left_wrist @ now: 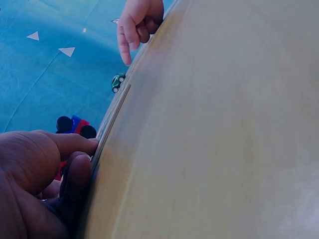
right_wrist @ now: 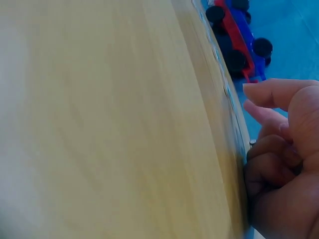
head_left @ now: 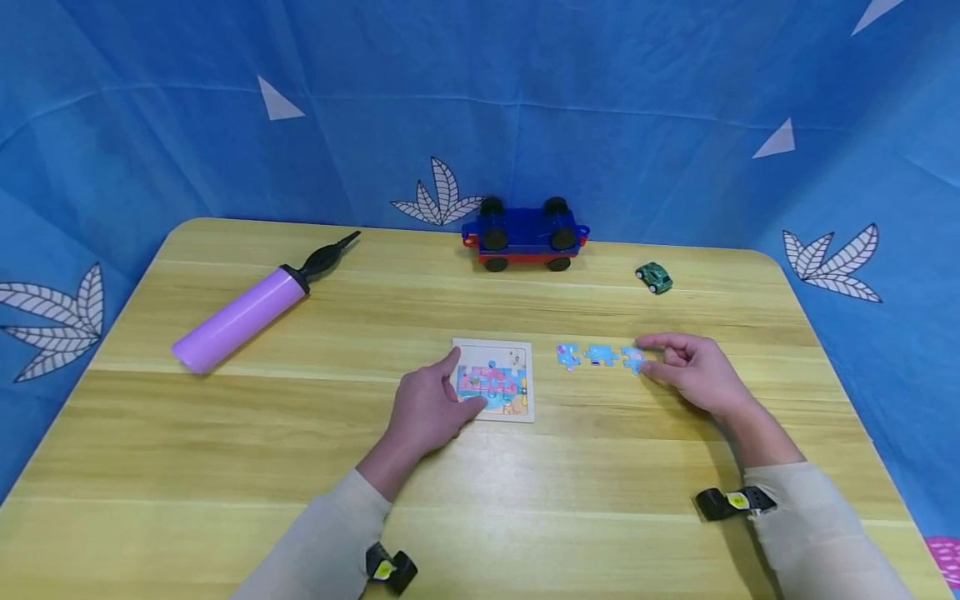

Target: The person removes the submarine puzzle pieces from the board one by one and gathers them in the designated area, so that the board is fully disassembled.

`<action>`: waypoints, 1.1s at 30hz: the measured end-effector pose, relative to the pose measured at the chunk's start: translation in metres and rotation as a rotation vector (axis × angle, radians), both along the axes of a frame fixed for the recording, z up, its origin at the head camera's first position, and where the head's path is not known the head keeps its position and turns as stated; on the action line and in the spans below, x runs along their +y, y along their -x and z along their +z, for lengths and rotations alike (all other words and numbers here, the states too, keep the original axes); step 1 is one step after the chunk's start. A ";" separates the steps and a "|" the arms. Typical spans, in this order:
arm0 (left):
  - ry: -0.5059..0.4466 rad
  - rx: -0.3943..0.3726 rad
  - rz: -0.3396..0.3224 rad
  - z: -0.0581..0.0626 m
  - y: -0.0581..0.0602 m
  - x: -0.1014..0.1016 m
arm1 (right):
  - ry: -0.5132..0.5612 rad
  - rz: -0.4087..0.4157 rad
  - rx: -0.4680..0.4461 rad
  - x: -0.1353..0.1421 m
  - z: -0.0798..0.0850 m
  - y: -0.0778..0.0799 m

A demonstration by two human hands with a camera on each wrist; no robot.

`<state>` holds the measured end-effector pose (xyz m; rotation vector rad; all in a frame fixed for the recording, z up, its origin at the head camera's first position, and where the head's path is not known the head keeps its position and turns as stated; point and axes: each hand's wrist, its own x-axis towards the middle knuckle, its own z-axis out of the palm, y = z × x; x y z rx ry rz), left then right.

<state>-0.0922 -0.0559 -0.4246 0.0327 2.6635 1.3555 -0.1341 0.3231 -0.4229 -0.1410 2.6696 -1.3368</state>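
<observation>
A square jigsaw puzzle board (head_left: 495, 346) with a pale frame lies flat at mid-table, its pink and blue picture partly filled in. My left hand (head_left: 429, 406) grips its left side, the index finger near the upper left corner and the thumb over the lower edge. To the right, three loose blue puzzle pieces lie in a row: a left piece (head_left: 567, 357), a middle piece (head_left: 602, 355) and a right piece (head_left: 632, 359). My right hand (head_left: 693, 372) is at the right piece, thumb and index finger extended and apart beside it, the other fingers curled in.
A purple hand pump (head_left: 243, 319) with a black nozzle lies at the left. Along the back edge, a blue and red toy vehicle (head_left: 527, 235) shows several black wheels. Right of it stands a small green toy car (head_left: 655, 277). Blue patterned cloth (head_left: 360, 75) hangs behind the table.
</observation>
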 end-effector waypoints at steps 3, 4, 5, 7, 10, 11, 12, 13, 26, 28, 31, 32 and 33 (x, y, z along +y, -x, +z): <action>-0.002 -0.001 0.001 0.000 0.000 0.000 | 0.085 -0.031 0.027 -0.005 -0.001 -0.005; -0.002 0.000 0.001 0.000 0.000 0.000 | 0.104 -0.038 0.039 -0.008 -0.001 -0.006; -0.001 0.002 0.001 0.000 0.000 0.000 | 0.118 -0.042 0.052 -0.011 -0.002 -0.008; -0.003 0.006 -0.002 0.000 0.000 0.000 | 0.140 -0.043 0.069 -0.018 -0.002 -0.011; -0.002 0.009 -0.006 -0.001 0.000 0.000 | 0.158 -0.025 0.093 -0.031 0.000 -0.015; -0.001 0.009 -0.008 -0.002 0.000 0.000 | 0.167 -0.015 0.099 -0.036 0.001 -0.016; 0.000 0.008 -0.009 -0.002 0.000 0.000 | 0.175 -0.006 0.105 -0.040 0.002 -0.017; 0.001 0.007 -0.010 -0.002 0.000 -0.001 | 0.182 0.005 0.111 -0.044 0.002 -0.018; 0.019 0.000 -0.012 -0.001 0.001 -0.001 | 0.227 0.095 0.116 -0.104 0.004 -0.019; 0.021 -0.002 -0.013 -0.001 0.001 0.000 | 0.233 0.108 0.107 -0.113 0.004 -0.019; 0.024 -0.002 -0.013 0.000 0.000 0.000 | 0.232 0.131 0.103 -0.126 0.005 -0.018; 0.023 -0.003 -0.014 0.000 0.000 0.000 | 0.230 0.140 0.102 -0.130 0.005 -0.018; 0.023 -0.002 -0.015 0.000 0.000 0.000 | 0.228 0.146 0.096 -0.134 0.006 -0.017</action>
